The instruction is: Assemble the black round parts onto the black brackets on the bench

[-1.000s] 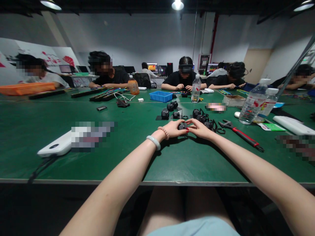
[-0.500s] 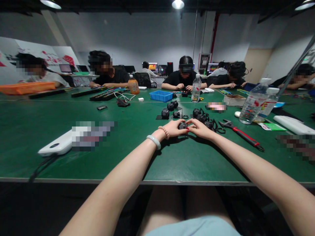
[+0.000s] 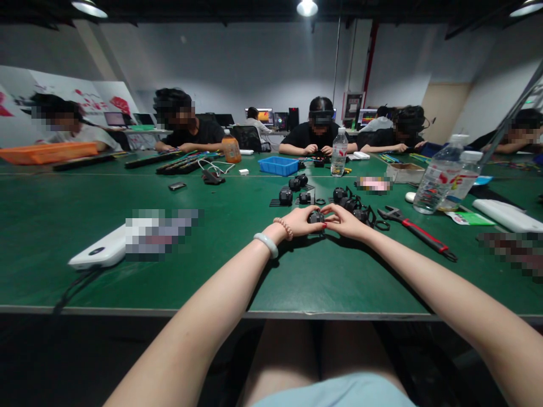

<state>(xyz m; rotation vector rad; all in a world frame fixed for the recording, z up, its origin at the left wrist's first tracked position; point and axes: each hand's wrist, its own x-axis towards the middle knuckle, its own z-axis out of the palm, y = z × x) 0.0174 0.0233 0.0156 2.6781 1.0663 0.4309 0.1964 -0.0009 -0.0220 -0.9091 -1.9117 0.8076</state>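
Observation:
Between my two hands is a small round black plastic part (image 3: pixel 316 217), close above the green table (image 3: pixel 203 249). My left hand (image 3: pixel 298 221) has its thumb and fingers closed around it from the left. From the right, my right hand (image 3: pixel 344 221) grips the same part with thumb and fingertips. Its underside is partly hidden by the fingers. Just beyond lie similar black parts (image 3: pixel 285 196) on the left and a cluster of black parts (image 3: pixel 350 202) on the right. A black ring (image 3: pixel 382 225) lies right of my right hand.
An adjustable wrench (image 3: pixel 419 232) with red-black handle lies at right, before water bottles (image 3: pixel 436 178). A blue tray (image 3: pixel 279 165) and another bottle (image 3: pixel 339 152) stand farther back. A white power bank (image 3: pixel 102 246) with a cable is at left. Several people sit across the table.
Both hands stay around the black part, with only slight finger movement. The whole view has shifted a little.

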